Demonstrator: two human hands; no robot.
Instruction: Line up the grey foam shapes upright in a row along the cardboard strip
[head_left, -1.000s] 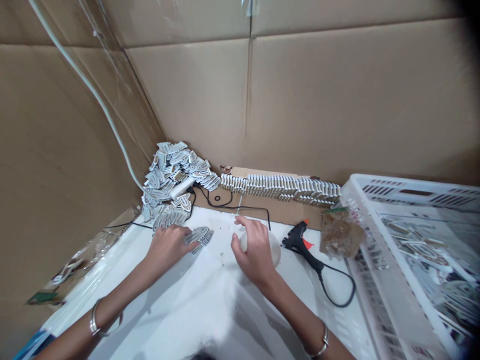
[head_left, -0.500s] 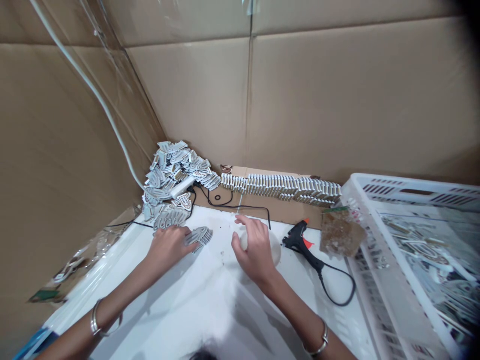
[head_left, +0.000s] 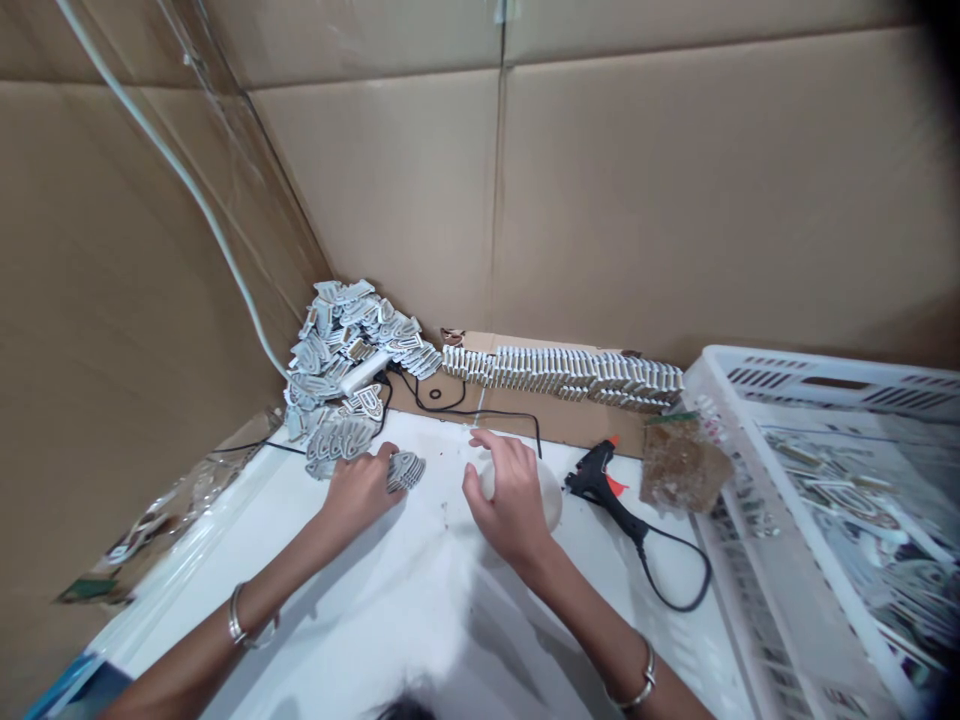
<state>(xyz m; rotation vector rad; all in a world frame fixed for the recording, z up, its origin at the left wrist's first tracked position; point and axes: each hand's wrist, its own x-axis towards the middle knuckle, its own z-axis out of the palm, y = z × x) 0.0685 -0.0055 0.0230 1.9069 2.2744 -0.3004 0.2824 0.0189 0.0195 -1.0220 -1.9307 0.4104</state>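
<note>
My left hand [head_left: 361, 492] is closed around the near end of a small fanned stack of flat grey-and-white cut-out pieces [head_left: 407, 472] on the white table. Just behind its knuckles, more of these pieces lie overlapped in a row [head_left: 341, 432], joining a large heap [head_left: 337, 345] in the corner. My right hand [head_left: 514, 505] rests with fingers apart and slightly curled, over a round whitish object [head_left: 553, 498] that it partly covers. To the right of that hand lies a black glue gun [head_left: 600, 478] with an orange tip and trigger.
Long rows of upright pieces [head_left: 562, 375] stand along the cardboard wall [head_left: 675, 200]. A white plastic crate [head_left: 795, 560] holding more pieces takes up the right side. A brown glue-smeared pad [head_left: 682, 465] leans by it. Black cable [head_left: 495, 412] runs along the back; a white cable [head_left: 202, 200] hangs left.
My left hand has shifted right and slightly down, closing further over the end of the stack and uncovering pieces behind it. My right hand has stayed in place.
</note>
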